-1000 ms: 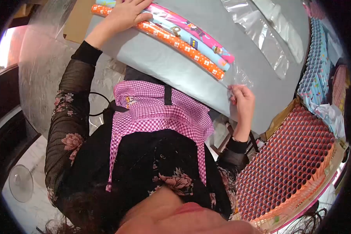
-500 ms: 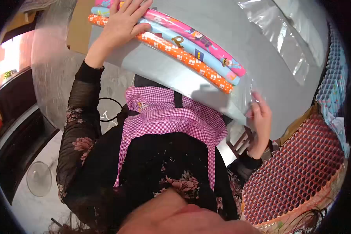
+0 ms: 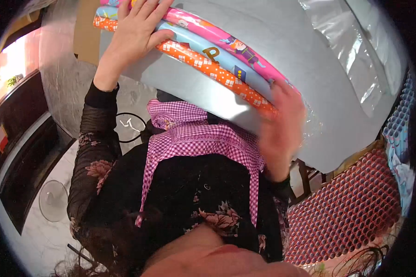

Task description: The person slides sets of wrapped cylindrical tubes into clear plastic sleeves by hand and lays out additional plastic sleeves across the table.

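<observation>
Three gift wrap rolls lie side by side on a grey sheet: a pink roll [image 3: 238, 45] with cartoon figures, a light blue roll [image 3: 196, 44] and an orange roll [image 3: 208, 68] with white shapes. My left hand [image 3: 136, 32] rests flat across their left part, fingers spread. Over their right ends is my right hand [image 3: 284, 120], smeared by motion. It covers the tips of the orange and blue rolls, and I cannot make out how its fingers are bent. Clear film [image 3: 314, 122] shows faintly beyond the right ends.
The grey sheet [image 3: 259, 23] covers the work surface. Clear plastic [image 3: 342, 51] lies at the far right. Stacked rolls with reddish ends [image 3: 346, 207] and bluish ends [image 3: 397, 129] stand at right. Brown cardboard [image 3: 85, 34] is at upper left, and a round clear disc [image 3: 53, 201] at lower left.
My right hand has moved up and left from the clear film beside the rolls onto their right ends. My left hand stays spread on the rolls.
</observation>
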`<state>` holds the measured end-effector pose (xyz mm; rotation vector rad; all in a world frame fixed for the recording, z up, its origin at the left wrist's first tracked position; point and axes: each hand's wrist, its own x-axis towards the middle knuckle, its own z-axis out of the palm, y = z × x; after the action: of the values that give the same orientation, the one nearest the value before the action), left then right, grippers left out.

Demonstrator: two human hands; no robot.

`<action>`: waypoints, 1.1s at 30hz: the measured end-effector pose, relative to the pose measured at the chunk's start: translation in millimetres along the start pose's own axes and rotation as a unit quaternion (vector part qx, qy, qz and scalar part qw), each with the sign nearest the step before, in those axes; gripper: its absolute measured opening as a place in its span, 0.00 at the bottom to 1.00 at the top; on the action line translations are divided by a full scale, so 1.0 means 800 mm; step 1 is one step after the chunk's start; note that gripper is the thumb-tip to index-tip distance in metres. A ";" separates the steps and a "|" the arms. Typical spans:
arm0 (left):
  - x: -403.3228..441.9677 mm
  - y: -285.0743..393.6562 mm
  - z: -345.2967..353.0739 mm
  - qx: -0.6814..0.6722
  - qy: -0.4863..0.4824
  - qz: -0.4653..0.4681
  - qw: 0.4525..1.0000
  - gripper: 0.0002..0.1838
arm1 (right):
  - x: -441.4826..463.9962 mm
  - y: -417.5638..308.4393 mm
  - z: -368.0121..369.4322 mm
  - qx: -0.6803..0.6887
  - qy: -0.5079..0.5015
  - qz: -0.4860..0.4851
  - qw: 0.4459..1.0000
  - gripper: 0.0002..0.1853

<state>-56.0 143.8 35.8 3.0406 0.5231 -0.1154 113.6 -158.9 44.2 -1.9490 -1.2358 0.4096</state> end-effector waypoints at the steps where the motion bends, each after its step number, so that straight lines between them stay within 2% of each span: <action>1: 0.000 -0.001 0.001 0.007 -0.003 0.006 1.000 0.44 | 0.020 -0.018 0.023 -0.039 -0.058 -0.045 0.997 0.24; 2: -0.001 -0.001 0.000 0.014 -0.005 0.013 1.000 0.43 | 0.027 -0.026 0.055 -0.050 -0.057 -0.092 0.993 0.27; 4: -0.005 0.002 -0.004 0.010 -0.001 0.010 1.000 0.42 | 0.052 -0.051 0.093 -0.003 -0.117 -0.131 0.985 0.33; 7: -0.006 0.013 -0.012 0.014 0.005 -0.011 1.000 0.37 | 0.052 -0.063 0.142 -0.030 -0.056 -0.187 0.980 0.38; 10: -0.009 0.019 -0.023 0.016 0.004 -0.017 1.000 0.36 | 0.054 -0.057 0.164 -0.085 -0.051 -0.174 0.980 0.41; 11: -0.005 0.007 0.008 0.016 0.012 -0.020 1.000 0.36 | 0.054 -0.052 0.169 -0.112 -0.037 -0.183 0.976 0.42; 12: 0.005 -0.017 0.068 -0.082 0.200 0.093 0.972 0.35 | 0.051 -0.050 0.169 -0.116 -0.036 -0.191 0.974 0.42; 14: 0.001 -0.024 0.068 -0.162 0.384 0.199 0.887 0.34 | 0.049 -0.048 0.166 -0.162 -0.039 -0.147 0.975 0.42; 15: -0.013 -0.002 0.022 -0.045 0.229 0.132 0.963 0.34 | 0.046 -0.045 0.159 -0.171 -0.041 -0.139 0.974 0.43; 16: -0.021 0.009 -0.006 0.072 0.064 0.055 0.994 0.34 | 0.042 -0.042 0.151 -0.172 -0.039 -0.152 0.972 0.43; 18: -0.018 -0.004 0.021 0.057 0.103 0.043 0.992 0.33 | 0.031 -0.027 0.133 -0.231 -0.048 -0.089 0.968 0.45; 19: -0.010 -0.005 0.022 0.056 0.212 0.102 0.970 0.32 | 0.025 -0.019 0.123 -0.232 -0.046 -0.102 0.966 0.45; 21: -0.023 0.008 -0.006 -0.002 0.087 0.036 0.996 0.30 | 0.010 -0.008 0.099 -0.273 -0.039 -0.042 0.960 0.47; 22: -0.023 0.005 0.006 0.001 0.095 0.029 0.995 0.30 | 0.004 -0.008 0.085 -0.275 -0.037 -0.052 0.959 0.47; 24: -0.021 -0.009 0.043 0.087 0.115 0.022 0.989 0.39 | -0.008 -0.009 0.058 -0.313 -0.060 0.004 0.948 0.49; 25: -0.021 -0.007 0.039 0.079 0.107 0.013 0.991 0.32 | -0.015 -0.004 0.047 -0.315 -0.059 -0.011 0.947 0.49; 31: -0.024 -0.010 0.046 0.046 0.112 -0.003 0.993 0.33 | -0.056 0.044 0.016 -0.289 -0.041 0.024 0.956 0.52; 33: -0.026 -0.008 0.046 0.032 0.113 -0.002 0.993 0.33 | -0.063 0.056 0.010 -0.213 -0.037 0.035 0.976 0.52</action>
<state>-80.1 140.5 0.3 3.1330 0.5498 0.2200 112.8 -209.4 -1.2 -2.3627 -1.3916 0.2689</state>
